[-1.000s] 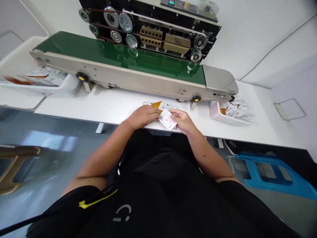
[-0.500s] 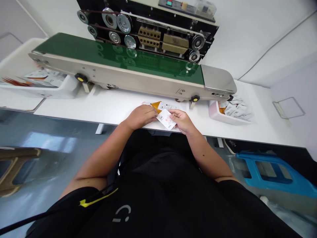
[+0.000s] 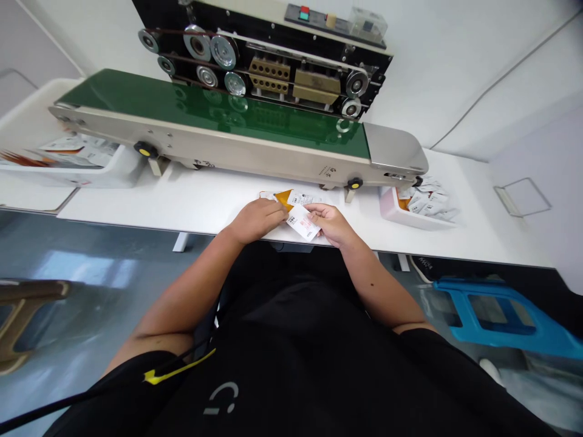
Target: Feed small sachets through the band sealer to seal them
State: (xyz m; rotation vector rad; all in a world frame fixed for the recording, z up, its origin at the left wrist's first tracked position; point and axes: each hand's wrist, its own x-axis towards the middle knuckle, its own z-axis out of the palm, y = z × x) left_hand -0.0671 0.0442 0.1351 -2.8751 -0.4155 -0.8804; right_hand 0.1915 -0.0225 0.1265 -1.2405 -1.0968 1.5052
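Note:
A small white packet with black print and red marks is tilted over the table's front edge. My right hand pinches its right side between thumb and fingers. At its left corner, my left hand is closed with the fingers curled, and its fingertips are partly hidden. Just behind lie an orange packet and another printed white packet, flat on the white table.
A band sealer with a green conveyor belt spans the table behind my hands. A white bin of packets stands left, a smaller white box of packets right. A blue stool and a brown stool flank me.
The camera view has shifted slightly, so the scene sits a little further left. Both hands stay at the white packet, which lies at nearly the same angle.

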